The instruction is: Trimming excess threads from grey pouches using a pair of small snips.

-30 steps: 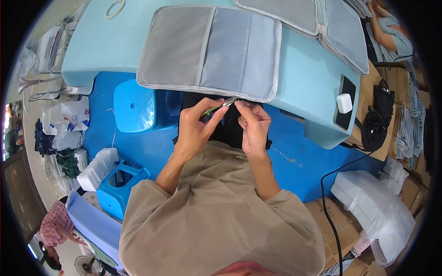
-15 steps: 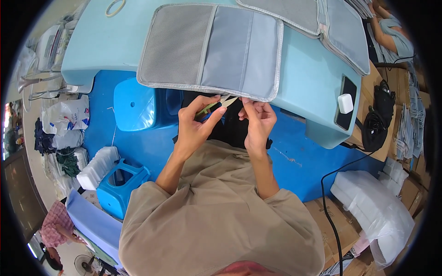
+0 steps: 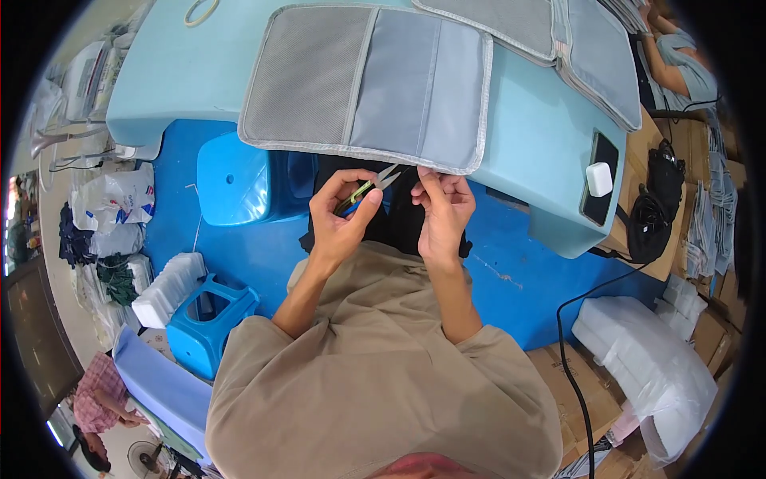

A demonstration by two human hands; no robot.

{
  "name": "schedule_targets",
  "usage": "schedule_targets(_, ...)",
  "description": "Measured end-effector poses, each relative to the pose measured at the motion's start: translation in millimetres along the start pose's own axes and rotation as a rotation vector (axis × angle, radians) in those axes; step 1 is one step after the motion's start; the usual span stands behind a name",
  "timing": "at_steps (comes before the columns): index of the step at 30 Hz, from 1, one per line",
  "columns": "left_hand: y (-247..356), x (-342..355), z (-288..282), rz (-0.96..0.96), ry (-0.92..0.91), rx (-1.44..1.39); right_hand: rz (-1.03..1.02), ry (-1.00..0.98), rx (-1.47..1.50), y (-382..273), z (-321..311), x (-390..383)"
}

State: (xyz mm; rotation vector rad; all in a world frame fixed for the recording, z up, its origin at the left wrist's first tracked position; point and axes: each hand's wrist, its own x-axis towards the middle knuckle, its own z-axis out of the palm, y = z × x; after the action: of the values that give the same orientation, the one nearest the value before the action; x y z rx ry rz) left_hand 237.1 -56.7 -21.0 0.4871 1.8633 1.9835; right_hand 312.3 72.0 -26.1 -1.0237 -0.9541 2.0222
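Note:
A flat grey fabric panel (image 3: 391, 88), part mesh and part smooth cloth with bound edges, lies on the light blue table (image 3: 523, 144) and hangs slightly over its near edge. My left hand (image 3: 339, 211) is closed around small thread snips (image 3: 386, 177), green-handled, their pointed blades apart and just below the panel's edge. With thumb and fingers, my right hand (image 3: 440, 203) pinches the panel's near bound edge, right of the blades. Whether a loose thread is there is too small to tell.
More grey panels (image 3: 594, 64) lie stacked at the far right of the table. A phone (image 3: 598, 172) with a white case (image 3: 598, 180) on it rests at the right end. Blue stools (image 3: 231, 180) stand left. A tape roll (image 3: 199, 11) lies far left; two other people work nearby.
The snips in my left hand have drawn slightly left, away from my right hand, and their blades tilt more upward. My right hand still pinches the panel's edge.

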Motion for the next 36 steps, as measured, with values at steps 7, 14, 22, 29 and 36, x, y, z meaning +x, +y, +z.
schedule_targets(7, -31.9, 1.8, 32.5, -0.075, 0.186, -0.115, 0.063, -0.020, 0.062, 1.8, -0.7, -1.0)
schedule_targets(14, -19.9, 16.4, 64.0, -0.057, 0.235, -0.167, -0.010, -0.032, 0.007, 7.8, -7.2, 3.3)
schedule_targets(22, -14.6, 13.5, 64.2, -0.208, 0.221, -0.218, -0.156, -0.114, -0.166, 5.3, -17.1, 3.0)
schedule_targets(29, -44.3, 15.5, 68.8, 0.144, 0.220, -0.124, -1.233, -0.562, -1.073, -51.7, -28.7, -9.5)
schedule_targets(36, -11.6, -2.8, 50.8, 0.166, 0.208, -0.262, -1.725, -1.039, -1.333, -110.9, 25.7, 8.0)
